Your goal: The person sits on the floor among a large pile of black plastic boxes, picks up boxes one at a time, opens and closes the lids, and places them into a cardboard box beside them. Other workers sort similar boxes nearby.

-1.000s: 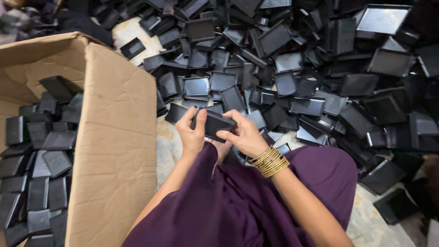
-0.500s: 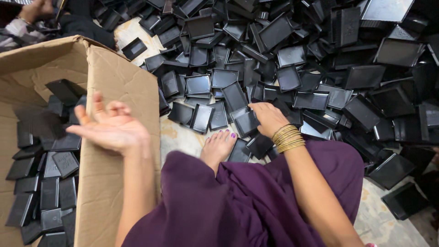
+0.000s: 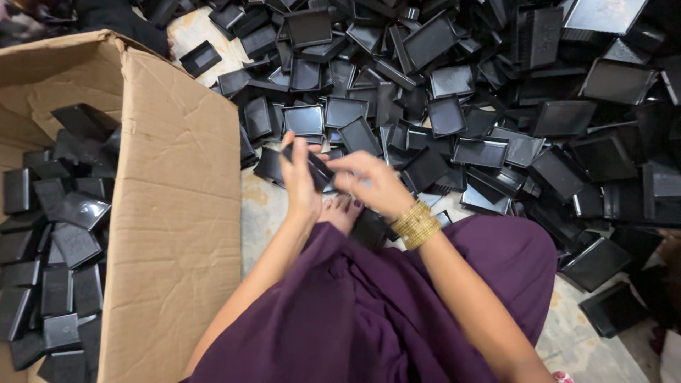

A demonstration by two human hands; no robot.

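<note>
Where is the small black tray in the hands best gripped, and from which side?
Probably by its two short ends, one hand coming in from each side. The black tray is a shallow rectangle with a raised rim, held tilted above the pile; the left hand and right hand already pinch it at opposite ends, where the rim gives the fingers an edge.

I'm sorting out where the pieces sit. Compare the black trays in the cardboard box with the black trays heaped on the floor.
The trays in the cardboard box are walled in by the cardboard box; the trays on the floor spread loose in a wide heap. The floor heap holds some clearly larger trays at the far right; the boxed ones look small and alike. Both are black, shallow, rectangular and jumbled at mixed angles. Both hands, left hand and right hand, hold one such tray.
</note>
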